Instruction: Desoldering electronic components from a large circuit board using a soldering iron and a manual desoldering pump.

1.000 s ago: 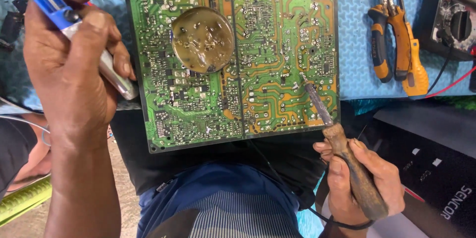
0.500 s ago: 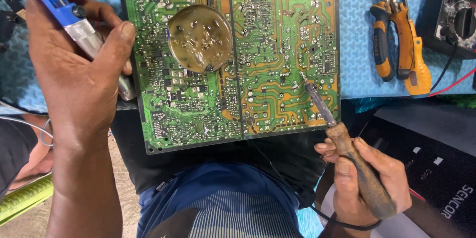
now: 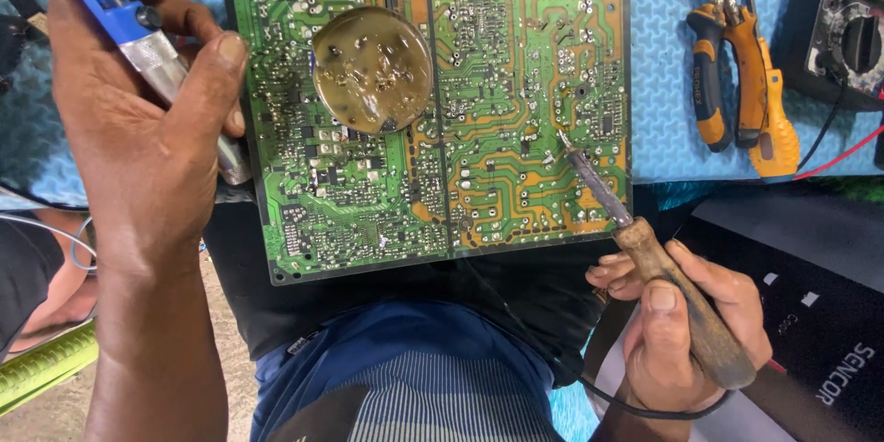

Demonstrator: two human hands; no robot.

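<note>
A glossy green circuit board point(image 3: 433, 101) is seen, with a worn wooden handle on the soldering iron point(image 3: 681, 299) (dull metal shaft), a blue plastic desoldering pump point(image 3: 138, 32), and a textured blue mat point(image 3: 668, 83).

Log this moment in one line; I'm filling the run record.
left hand: grips desoldering pump | right hand: holds soldering iron, tip over circuit board

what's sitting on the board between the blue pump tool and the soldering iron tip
In the head view, a round brass-coloured tin lies on the green circuit board between them.
</note>
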